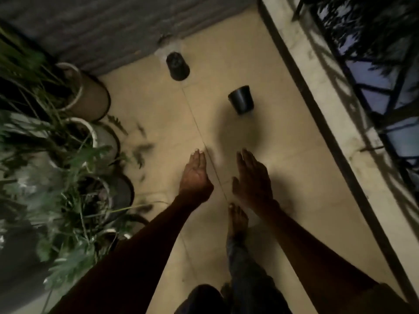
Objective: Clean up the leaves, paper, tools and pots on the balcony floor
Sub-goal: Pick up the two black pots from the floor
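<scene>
Black pot (241,99) is lying ahead; left hand (195,175) and right hand (252,180) are reaching flat-fingered, empty; rim grip would be steadiest.

Two small black plastic pots lie tipped over on the pale tiled balcony floor (283,166), well apart from each other. The farther pot (177,65) rests on its side close to the grey wall, its base end turned toward the camera and its body tapering. The nearer pot (241,99) also lies on its side, nearer the raised ledge, with its open mouth facing left and slightly up, so the dark inside shows. A few dark fallen leaves (141,148) are scattered on the floor along the left, just beside the row of planted containers; blur hides their exact shapes.
</scene>
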